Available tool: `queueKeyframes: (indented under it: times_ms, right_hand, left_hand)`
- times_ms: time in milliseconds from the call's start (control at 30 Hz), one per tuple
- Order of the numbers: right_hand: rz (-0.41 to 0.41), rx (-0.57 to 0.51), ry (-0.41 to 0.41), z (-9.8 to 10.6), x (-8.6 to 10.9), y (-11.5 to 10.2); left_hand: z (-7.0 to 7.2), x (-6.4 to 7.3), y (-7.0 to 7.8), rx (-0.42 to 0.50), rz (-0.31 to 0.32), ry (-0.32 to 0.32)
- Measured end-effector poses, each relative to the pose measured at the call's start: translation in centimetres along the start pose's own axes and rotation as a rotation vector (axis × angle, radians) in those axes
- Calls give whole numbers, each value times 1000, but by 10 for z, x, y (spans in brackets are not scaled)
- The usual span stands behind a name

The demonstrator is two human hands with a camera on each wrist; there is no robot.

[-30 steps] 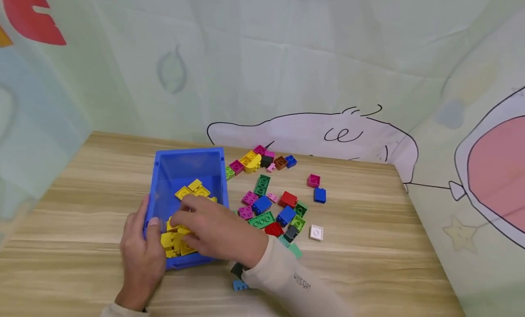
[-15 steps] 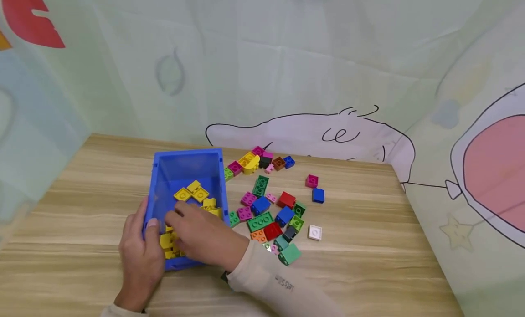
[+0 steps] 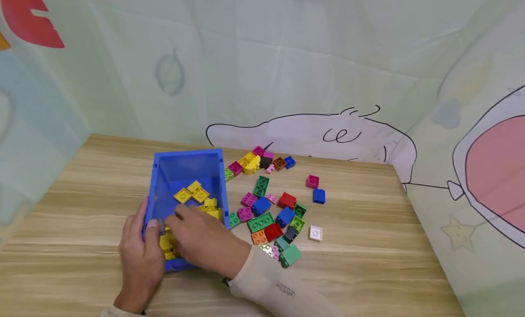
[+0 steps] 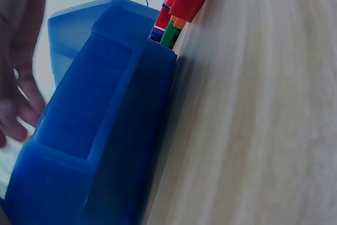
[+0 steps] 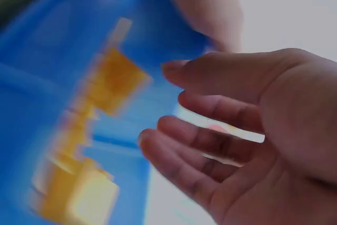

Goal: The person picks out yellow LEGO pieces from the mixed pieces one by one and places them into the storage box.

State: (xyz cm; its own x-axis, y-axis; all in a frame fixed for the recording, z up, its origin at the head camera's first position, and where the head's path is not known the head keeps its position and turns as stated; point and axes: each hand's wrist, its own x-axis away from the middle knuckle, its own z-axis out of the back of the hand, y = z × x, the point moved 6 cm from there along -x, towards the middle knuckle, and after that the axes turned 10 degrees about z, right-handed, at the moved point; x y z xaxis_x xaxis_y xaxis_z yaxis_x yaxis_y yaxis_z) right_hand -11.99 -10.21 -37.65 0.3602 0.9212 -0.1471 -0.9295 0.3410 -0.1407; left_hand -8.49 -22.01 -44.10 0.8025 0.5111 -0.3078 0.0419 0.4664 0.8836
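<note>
A blue plastic bin (image 3: 186, 164) with yellow toy building bricks (image 3: 200, 195) inside stands on the wooden table. My left hand (image 3: 139, 253) grips its left wall, thumb over the rim and fingers down the outside. My right hand (image 3: 207, 239) reaches over the near half of the bin, hiding part of the yellow bricks there. In the right wrist view that hand's fingers (image 5: 184, 169) are loosely bent and spread, with nothing between them. A blurred yellow brick (image 5: 117, 82) shows just beyond the fingertips. The left wrist view shows the bin's outer side (image 4: 84, 96) close up.
Mixed loose bricks lie right of the bin, among them a red brick (image 3: 287, 200), a green one (image 3: 290, 255) and a white one (image 3: 315, 233). A back row includes a yellow curved piece (image 3: 251, 163). A printed cloth backdrop (image 3: 262, 66) rises behind the table.
My right hand has shifted left and toward the near end of the bin, uncovering yellow bricks inside and an orange brick on the table. The left hand keeps its grip on the bin.
</note>
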Motion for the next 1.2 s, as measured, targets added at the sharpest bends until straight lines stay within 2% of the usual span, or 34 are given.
queueKeyframes:
  times_ms: [133, 233, 300, 367, 433, 533, 600, 700, 900, 1067, 1200]
  right_hand:
    - [-9, -174, 135, 38, 11, 14]
    - [-11, -302, 266, 70, 17, 41]
    - [-42, -309, 323, 83, 19, 67]
    - [-106, -268, 333, 88, 21, 98]
    - [-202, -201, 276, 84, 24, 128]
    - [-341, -124, 109, 68, 28, 165]
    - [-401, -105, -8, 54, 29, 182]
    - [-467, -106, -111, 36, 32, 199]
    - [-586, -98, -192, 11, 38, 220]
    - [-585, -67, -244, -1, 35, 226]
    - [-564, -30, -253, -5, 33, 227]
  left_hand:
    - [0, -2, 2, 0, 3, -11]
    - [0, -3, 2, 4, 11, -14]
    - [1, -4, 1, 2, 22, -9]
    - [1, -3, -1, 2, 29, 0]
    - [0, -2, -2, -6, 37, -3]
    - [-1, 0, -3, -17, 41, -12]
    - [-1, 1, -3, -25, 43, -15]
    - [-1, 1, -2, -26, 43, -15]
    - [-3, 3, -1, -30, 54, -36]
    - [-3, 4, 0, -38, 59, -45]
    - [-2, 3, 0, -35, 52, -45]
